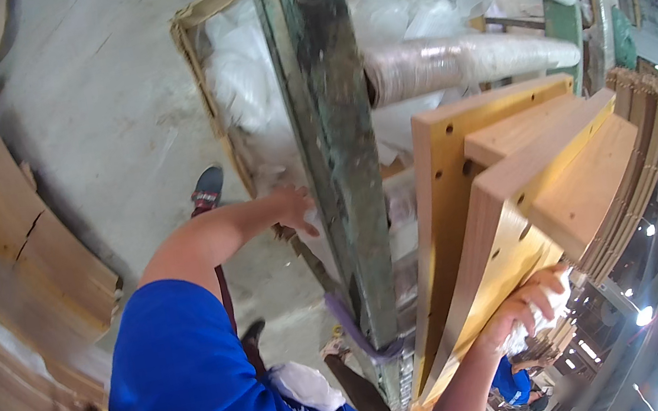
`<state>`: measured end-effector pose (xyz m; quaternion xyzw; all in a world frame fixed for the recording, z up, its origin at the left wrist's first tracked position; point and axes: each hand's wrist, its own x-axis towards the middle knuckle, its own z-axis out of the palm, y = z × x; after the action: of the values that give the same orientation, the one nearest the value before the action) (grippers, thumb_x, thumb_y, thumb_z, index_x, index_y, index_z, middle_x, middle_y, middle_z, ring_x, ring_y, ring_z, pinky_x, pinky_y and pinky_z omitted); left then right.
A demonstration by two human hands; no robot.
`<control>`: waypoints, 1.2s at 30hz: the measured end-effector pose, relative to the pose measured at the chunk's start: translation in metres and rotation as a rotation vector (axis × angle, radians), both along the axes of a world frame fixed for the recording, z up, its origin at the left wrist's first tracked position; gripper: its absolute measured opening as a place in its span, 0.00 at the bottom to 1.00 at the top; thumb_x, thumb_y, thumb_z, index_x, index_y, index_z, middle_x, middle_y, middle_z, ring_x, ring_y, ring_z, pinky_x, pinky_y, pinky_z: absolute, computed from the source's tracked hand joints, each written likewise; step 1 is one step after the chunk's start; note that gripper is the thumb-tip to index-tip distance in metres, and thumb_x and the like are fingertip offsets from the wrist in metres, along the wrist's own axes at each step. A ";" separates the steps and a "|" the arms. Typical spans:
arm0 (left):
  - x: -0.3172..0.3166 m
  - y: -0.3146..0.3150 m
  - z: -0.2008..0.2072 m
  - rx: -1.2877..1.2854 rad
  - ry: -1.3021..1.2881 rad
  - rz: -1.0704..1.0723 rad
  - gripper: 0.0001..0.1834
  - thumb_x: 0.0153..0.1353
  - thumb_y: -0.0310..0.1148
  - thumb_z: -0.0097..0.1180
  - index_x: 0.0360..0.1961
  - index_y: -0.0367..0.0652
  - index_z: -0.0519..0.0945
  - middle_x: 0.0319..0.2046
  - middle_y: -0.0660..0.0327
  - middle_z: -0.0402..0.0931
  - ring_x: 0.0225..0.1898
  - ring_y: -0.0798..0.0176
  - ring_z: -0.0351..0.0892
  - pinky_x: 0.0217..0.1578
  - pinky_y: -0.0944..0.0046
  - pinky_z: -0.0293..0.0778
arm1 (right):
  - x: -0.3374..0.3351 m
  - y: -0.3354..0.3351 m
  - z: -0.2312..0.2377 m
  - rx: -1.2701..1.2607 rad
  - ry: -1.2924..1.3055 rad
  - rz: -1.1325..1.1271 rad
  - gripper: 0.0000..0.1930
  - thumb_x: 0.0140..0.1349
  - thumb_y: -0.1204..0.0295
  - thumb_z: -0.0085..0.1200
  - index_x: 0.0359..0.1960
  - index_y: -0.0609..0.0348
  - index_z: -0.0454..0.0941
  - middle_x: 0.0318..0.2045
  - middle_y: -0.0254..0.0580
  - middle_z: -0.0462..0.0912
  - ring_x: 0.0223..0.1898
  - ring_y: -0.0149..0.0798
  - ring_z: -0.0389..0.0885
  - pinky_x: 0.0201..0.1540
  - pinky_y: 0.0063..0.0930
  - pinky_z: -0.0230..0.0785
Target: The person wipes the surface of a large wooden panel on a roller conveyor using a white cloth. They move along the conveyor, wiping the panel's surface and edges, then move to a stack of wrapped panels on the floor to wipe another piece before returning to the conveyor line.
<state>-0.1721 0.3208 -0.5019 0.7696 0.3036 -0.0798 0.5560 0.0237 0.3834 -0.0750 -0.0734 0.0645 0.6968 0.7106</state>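
My left hand (pixel 294 209) reaches out beside a worn green metal post (pixel 337 98), its fingers apart and holding nothing. I cannot tell whether it touches the post. A crumpled white cloth (pixel 562 301) is in my right hand (pixel 532 306), fingers curled over it, pressed against the lower part of a pale wooden panel (pixel 481 267). That panel has drilled holes and stands tilted beside a second holed panel (pixel 438 177). Shorter wooden boards (pixel 585 182) join onto them at an angle.
Plastic-wrapped rollers (pixel 470 59) extend right from the post. Behind it, a cardboard box (pixel 191 62) holds clear plastic film (pixel 244 71). Curved wooden sheets (pixel 26 232) lie at left, and stacked thin boards (pixel 649 123) at far right. A person in blue (pixel 512 384) is farther off.
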 end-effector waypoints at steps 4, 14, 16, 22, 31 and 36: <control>-0.010 -0.001 0.031 -0.024 0.243 -0.413 0.20 0.52 0.36 0.61 0.48 0.49 0.78 0.45 0.55 0.77 0.43 0.50 0.79 0.39 0.53 0.76 | -0.001 0.001 0.002 -0.010 0.008 0.023 0.29 0.66 0.54 0.39 0.62 0.63 0.60 0.43 0.47 0.70 0.31 0.40 0.74 0.18 0.27 0.63; 0.010 0.044 -0.012 0.193 0.211 0.483 0.13 0.54 0.31 0.54 0.40 0.42 0.81 0.44 0.52 0.78 0.44 0.47 0.78 0.41 0.51 0.75 | 0.006 0.001 0.003 0.046 -0.090 0.125 0.27 0.67 0.57 0.40 0.63 0.60 0.60 0.43 0.46 0.69 0.31 0.38 0.73 0.20 0.27 0.66; 0.028 0.035 -0.020 0.249 0.245 0.327 0.13 0.54 0.31 0.53 0.40 0.42 0.81 0.44 0.52 0.78 0.44 0.47 0.78 0.41 0.51 0.75 | 0.005 -0.005 0.006 0.044 -0.093 0.090 0.27 0.67 0.58 0.41 0.63 0.60 0.60 0.42 0.46 0.69 0.31 0.38 0.74 0.20 0.28 0.65; 0.054 0.039 -0.054 0.296 0.318 0.098 0.13 0.55 0.31 0.52 0.41 0.42 0.81 0.45 0.51 0.77 0.45 0.47 0.78 0.43 0.52 0.74 | -0.003 0.004 0.011 -0.013 -0.160 0.049 0.28 0.66 0.56 0.42 0.63 0.59 0.60 0.41 0.45 0.71 0.30 0.39 0.76 0.20 0.31 0.67; 0.016 0.069 0.010 0.473 0.201 -0.152 0.13 0.56 0.31 0.49 0.41 0.42 0.81 0.46 0.51 0.77 0.47 0.48 0.77 0.45 0.52 0.73 | 0.003 0.002 0.004 -0.042 -0.106 0.025 0.33 0.62 0.45 0.45 0.63 0.52 0.61 0.42 0.50 0.70 0.28 0.42 0.70 0.16 0.29 0.67; -0.042 0.068 0.091 0.709 0.017 -0.238 0.13 0.57 0.30 0.48 0.41 0.41 0.81 0.46 0.51 0.77 0.48 0.48 0.76 0.47 0.52 0.73 | 0.005 0.002 0.001 0.012 -0.119 0.107 0.30 0.64 0.44 0.41 0.62 0.48 0.61 0.47 0.48 0.69 0.31 0.44 0.69 0.19 0.29 0.66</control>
<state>-0.2144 0.3889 -0.4108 0.9435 0.2256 -0.0401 0.2393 0.0283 0.3858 -0.0738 -0.1138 0.0138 0.7287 0.6752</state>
